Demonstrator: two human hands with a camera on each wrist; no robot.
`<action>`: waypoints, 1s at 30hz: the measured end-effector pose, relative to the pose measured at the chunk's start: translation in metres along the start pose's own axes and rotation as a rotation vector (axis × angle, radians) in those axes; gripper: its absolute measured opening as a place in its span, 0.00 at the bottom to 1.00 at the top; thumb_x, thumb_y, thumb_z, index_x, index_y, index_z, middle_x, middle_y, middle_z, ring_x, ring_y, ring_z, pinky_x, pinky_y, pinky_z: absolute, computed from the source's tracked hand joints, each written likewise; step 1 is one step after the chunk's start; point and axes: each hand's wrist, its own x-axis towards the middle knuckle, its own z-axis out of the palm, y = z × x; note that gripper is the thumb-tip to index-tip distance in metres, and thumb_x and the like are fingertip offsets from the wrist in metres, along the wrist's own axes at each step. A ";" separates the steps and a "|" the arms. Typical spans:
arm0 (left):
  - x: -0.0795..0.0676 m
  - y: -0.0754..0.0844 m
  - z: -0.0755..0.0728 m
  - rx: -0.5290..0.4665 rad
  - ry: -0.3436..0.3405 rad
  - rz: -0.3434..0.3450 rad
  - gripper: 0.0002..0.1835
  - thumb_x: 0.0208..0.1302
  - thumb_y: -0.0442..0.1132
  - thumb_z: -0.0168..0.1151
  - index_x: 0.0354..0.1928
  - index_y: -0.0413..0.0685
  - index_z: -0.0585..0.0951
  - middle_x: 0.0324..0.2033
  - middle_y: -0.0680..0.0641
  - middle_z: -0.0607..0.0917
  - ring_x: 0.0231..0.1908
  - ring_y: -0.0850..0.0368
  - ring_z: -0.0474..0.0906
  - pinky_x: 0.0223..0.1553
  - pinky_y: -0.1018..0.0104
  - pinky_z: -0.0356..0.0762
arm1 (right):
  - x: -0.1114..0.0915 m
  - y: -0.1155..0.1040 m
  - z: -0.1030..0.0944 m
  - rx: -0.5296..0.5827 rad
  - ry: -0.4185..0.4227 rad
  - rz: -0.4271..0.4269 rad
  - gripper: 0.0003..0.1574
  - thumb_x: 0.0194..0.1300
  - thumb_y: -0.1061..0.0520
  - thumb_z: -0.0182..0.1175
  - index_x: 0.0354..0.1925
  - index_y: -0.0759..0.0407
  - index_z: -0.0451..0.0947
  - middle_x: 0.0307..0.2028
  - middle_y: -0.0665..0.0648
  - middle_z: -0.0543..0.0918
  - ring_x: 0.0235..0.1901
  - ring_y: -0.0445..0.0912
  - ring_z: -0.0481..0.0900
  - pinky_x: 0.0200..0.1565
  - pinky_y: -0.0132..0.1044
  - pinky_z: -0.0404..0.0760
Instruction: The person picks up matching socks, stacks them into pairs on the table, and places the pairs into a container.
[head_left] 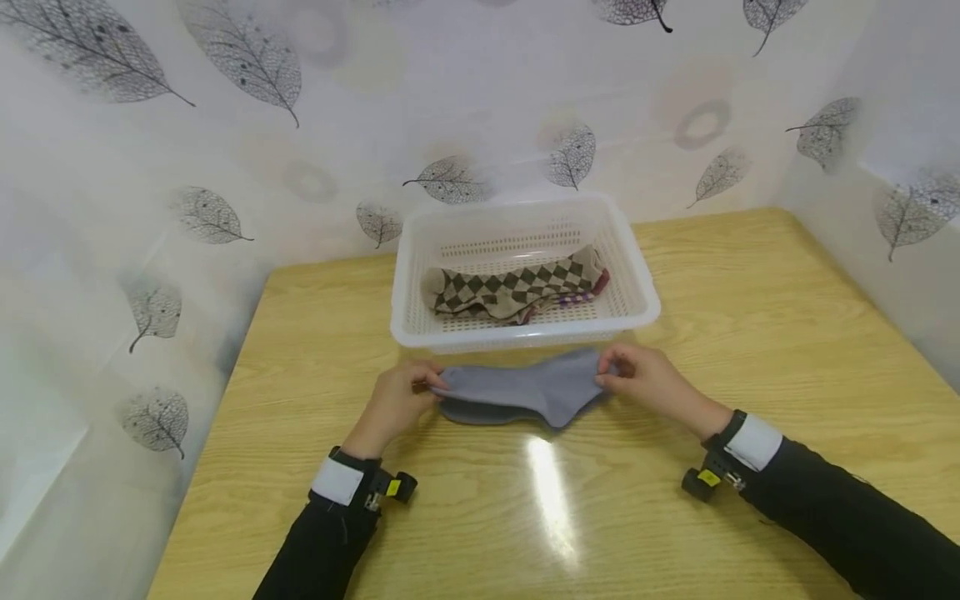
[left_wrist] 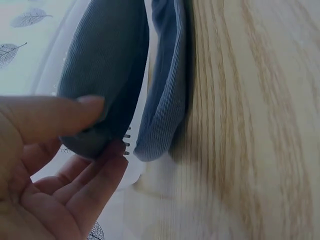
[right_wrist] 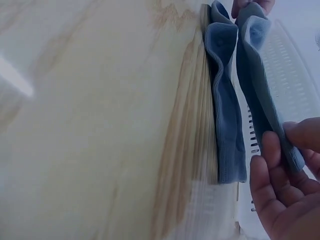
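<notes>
A grey-blue sock [head_left: 517, 385] is stretched sideways between my two hands, just in front of the basket. My left hand [head_left: 399, 400] pinches its rounded toe end between thumb and fingers. At the other end, my right hand [head_left: 647, 377] pinches the cuff. Under the raised sock lies a second grey-blue sock [head_left: 476, 412] on the table. In the left wrist view, a gap shows between the held sock [left_wrist: 105, 55] and the lower sock [left_wrist: 162, 115]. From the right wrist, the two socks [right_wrist: 227, 115] appear side by side, the lower one flat along its length.
Behind the socks stands a white plastic basket [head_left: 525, 335] with slotted sides. Inside it lie checkered socks [head_left: 517, 287] and a purple-and-white piece [head_left: 576, 298]. The wooden table [head_left: 315, 367] meets leaf-patterned walls [head_left: 495, 100] at the back and sides.
</notes>
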 end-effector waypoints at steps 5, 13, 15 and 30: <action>0.003 -0.002 0.005 0.080 0.016 0.026 0.12 0.46 0.23 0.60 0.22 0.49 0.81 0.40 0.49 0.79 0.44 0.54 0.73 0.42 0.60 0.73 | 0.000 0.003 0.003 -0.079 -0.032 0.018 0.07 0.52 0.60 0.64 0.27 0.52 0.73 0.31 0.48 0.77 0.35 0.44 0.73 0.39 0.40 0.73; 0.003 -0.002 0.011 0.221 -0.060 0.070 0.14 0.42 0.22 0.57 0.23 0.49 0.83 0.43 0.46 0.78 0.47 0.50 0.70 0.46 0.59 0.69 | 0.001 0.006 0.005 -0.217 -0.109 -0.021 0.07 0.52 0.58 0.64 0.27 0.49 0.73 0.25 0.44 0.75 0.24 0.39 0.70 0.27 0.33 0.71; 0.003 -0.001 0.010 0.207 -0.088 0.069 0.11 0.43 0.25 0.58 0.25 0.49 0.83 0.44 0.45 0.77 0.48 0.49 0.70 0.47 0.57 0.68 | 0.002 0.006 0.005 -0.269 -0.118 -0.061 0.06 0.52 0.57 0.64 0.26 0.49 0.74 0.25 0.44 0.74 0.26 0.39 0.71 0.29 0.33 0.72; 0.010 0.004 0.014 0.286 -0.078 -0.181 0.25 0.45 0.45 0.69 0.43 0.37 0.76 0.20 0.50 0.72 0.21 0.57 0.68 0.21 0.66 0.65 | 0.018 -0.005 0.006 -0.430 -0.155 0.166 0.15 0.54 0.49 0.60 0.30 0.61 0.75 0.23 0.52 0.75 0.21 0.43 0.70 0.22 0.35 0.70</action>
